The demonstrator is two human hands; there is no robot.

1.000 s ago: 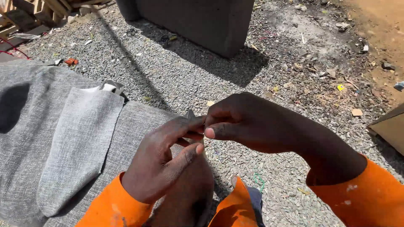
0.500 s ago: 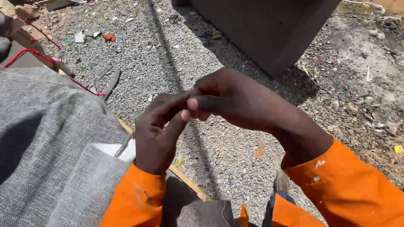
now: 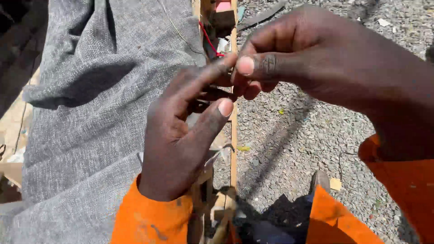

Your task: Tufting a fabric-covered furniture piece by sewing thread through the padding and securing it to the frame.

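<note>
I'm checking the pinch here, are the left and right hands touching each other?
Touching. The head view shows the right hand fingertips pressed against the left hand fingers, with no gap between them.

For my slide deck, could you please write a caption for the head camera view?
Left hand and right hand meet fingertip to fingertip above grey fabric and gravel.

A gravel ground [image 3: 289,149] fills the right side, grey and strewn with small scraps: a yellow-green bit [image 3: 243,148], a tan chip [image 3: 335,184] near a shoe tip [image 3: 320,179]. On it stands a wooden frame [image 3: 233,149], its pale rail running top to bottom. A grey cloth [image 3: 90,113] is draped over the frame on the left, folded and creased. A red cord [image 3: 209,41] lies by the rail near the top.
</note>
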